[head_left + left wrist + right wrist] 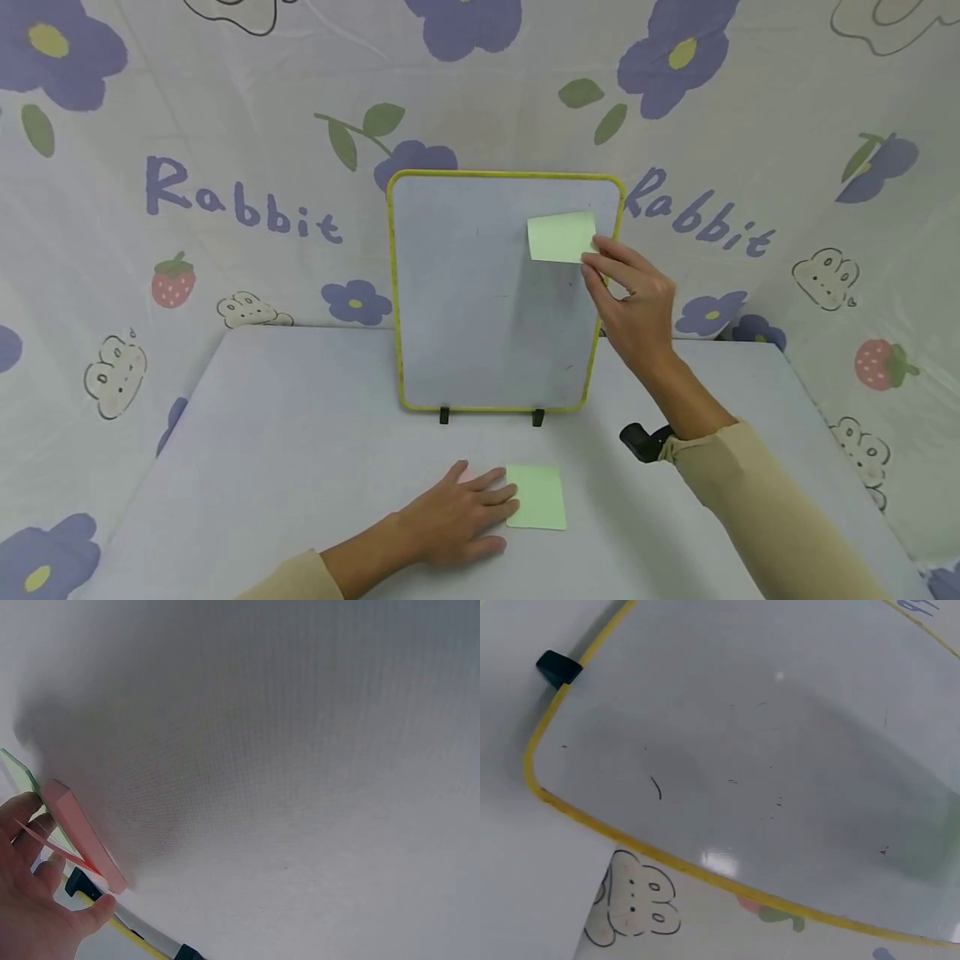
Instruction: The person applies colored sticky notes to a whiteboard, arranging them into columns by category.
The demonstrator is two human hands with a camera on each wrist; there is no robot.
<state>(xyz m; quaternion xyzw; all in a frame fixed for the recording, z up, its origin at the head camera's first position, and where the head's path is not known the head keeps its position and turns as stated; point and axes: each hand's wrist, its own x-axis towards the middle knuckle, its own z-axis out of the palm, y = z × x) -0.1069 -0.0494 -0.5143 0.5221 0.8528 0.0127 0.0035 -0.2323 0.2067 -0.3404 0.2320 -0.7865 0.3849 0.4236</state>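
Note:
A pale green sticky note [558, 236] is pinched at its right edge by my right hand [633, 304], in front of the upper right of a yellow-framed whiteboard [465, 308]. Whether the note touches the board, I cannot tell. My left hand [457, 521] lies with fingers spread over a pink sticky note pad [86, 836], mostly hidden in the head view. One pink sheet [56, 847] stands up from that pad beside the fingers. Right of the hand is a green sticky note pad [540, 498], its left edge touched by the fingertips. The right wrist view shows no hand.
The whiteboard stands upright on two black feet [537, 417] on a white table [300, 433]. Behind hangs a printed cloth [262, 100] with flowers and rabbits. Small dark marks [656, 787] dot the board. A black wrist camera [642, 442] hangs at my right wrist.

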